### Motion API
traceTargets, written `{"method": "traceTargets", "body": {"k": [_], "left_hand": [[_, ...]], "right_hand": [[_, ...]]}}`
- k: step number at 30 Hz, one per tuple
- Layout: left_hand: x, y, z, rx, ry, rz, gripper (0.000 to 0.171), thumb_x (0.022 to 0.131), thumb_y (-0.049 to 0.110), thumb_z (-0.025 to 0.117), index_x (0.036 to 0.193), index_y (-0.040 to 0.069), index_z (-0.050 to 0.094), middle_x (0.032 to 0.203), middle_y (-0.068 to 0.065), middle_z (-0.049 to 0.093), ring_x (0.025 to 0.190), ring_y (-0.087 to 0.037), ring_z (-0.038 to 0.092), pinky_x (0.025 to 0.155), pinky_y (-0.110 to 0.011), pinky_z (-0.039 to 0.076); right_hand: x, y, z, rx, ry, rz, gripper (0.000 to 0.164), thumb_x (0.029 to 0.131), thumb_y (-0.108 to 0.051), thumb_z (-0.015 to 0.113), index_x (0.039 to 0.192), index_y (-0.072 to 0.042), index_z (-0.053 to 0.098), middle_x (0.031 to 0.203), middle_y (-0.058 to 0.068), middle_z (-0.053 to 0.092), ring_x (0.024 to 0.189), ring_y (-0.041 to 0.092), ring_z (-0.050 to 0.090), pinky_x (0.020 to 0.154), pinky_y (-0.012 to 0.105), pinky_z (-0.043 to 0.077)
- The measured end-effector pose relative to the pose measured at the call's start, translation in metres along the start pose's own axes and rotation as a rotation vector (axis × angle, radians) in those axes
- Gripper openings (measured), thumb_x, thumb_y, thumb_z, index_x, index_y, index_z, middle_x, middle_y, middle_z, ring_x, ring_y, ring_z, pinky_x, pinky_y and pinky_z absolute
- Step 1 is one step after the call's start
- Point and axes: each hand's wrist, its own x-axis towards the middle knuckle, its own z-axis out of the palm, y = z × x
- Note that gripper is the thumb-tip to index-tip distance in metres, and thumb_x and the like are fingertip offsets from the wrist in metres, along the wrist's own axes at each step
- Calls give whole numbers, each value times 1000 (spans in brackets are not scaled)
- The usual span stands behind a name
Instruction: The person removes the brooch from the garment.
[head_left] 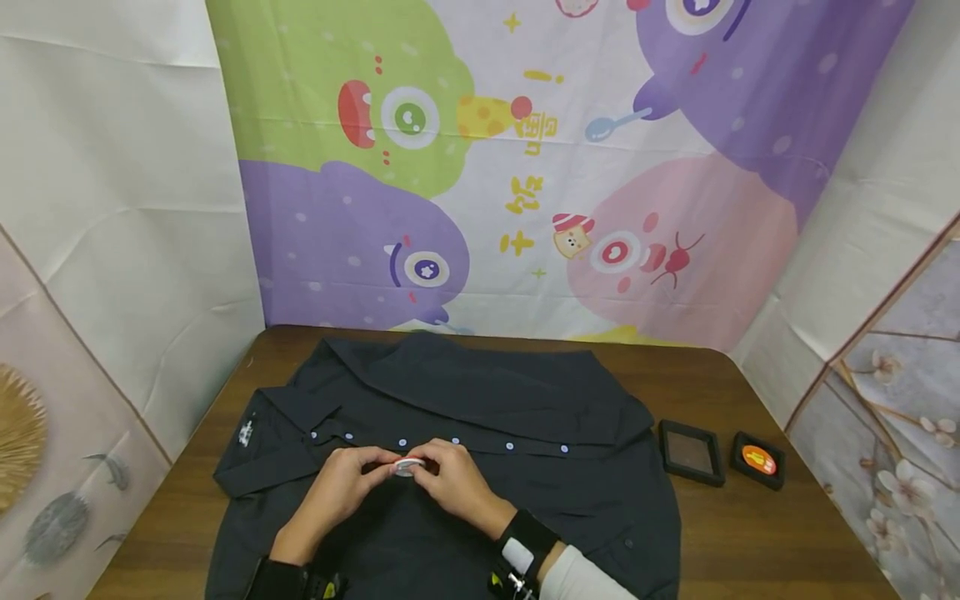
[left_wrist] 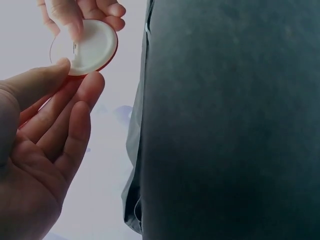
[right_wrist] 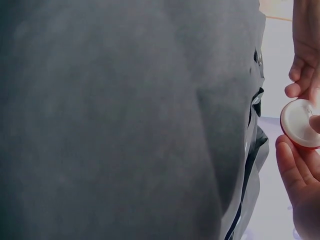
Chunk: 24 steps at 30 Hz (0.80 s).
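Both hands hold a round pin-back button badge [head_left: 406,467] with a red rim, above a dark shirt [head_left: 405,533] spread on the table. In the left wrist view the badge's white back [left_wrist: 97,47] faces the camera, with a small pin at its middle. My left hand [head_left: 339,493] pinches the badge's edge between thumb and fingers. On the opposite edge, my right hand [head_left: 459,482] grips it, and its thumb lies near the pin. The badge's front is hidden in the wrist views. Several pale buttons run along the shirt placket just beyond the hands.
To the right of the shirt, a black square frame [head_left: 664,454] lies on the brown wooden table [head_left: 795,542]. Beside it sits a smaller black box [head_left: 777,479] bearing a red-orange oval badge. A cartoon-printed cloth [head_left: 510,275] hangs behind the table.
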Motion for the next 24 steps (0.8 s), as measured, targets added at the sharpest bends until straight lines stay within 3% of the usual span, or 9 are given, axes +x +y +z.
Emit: {"method": "traceTargets", "body": {"k": [12,24], "left_hand": [[0,1,-1,6,-9,-19,10,86,18,73,94,15,78,94,2,76,89,-16,71,79,-34,57],[1,2,0,-33,5,-34,7,83,14,76,90,17,77,89,5,75,83,-9,68,73,-25,55]], "right_hand": [[1,-1,-2,18,-23,16,10,87,-7,69,96,-8,74,85,2,67,72,-2,51,65,10,44],[1,-3,-4,-4,-10,18,10,87,-8,70,96,-8,74,83,2,66,70,-2,49,63,9,41]]}}
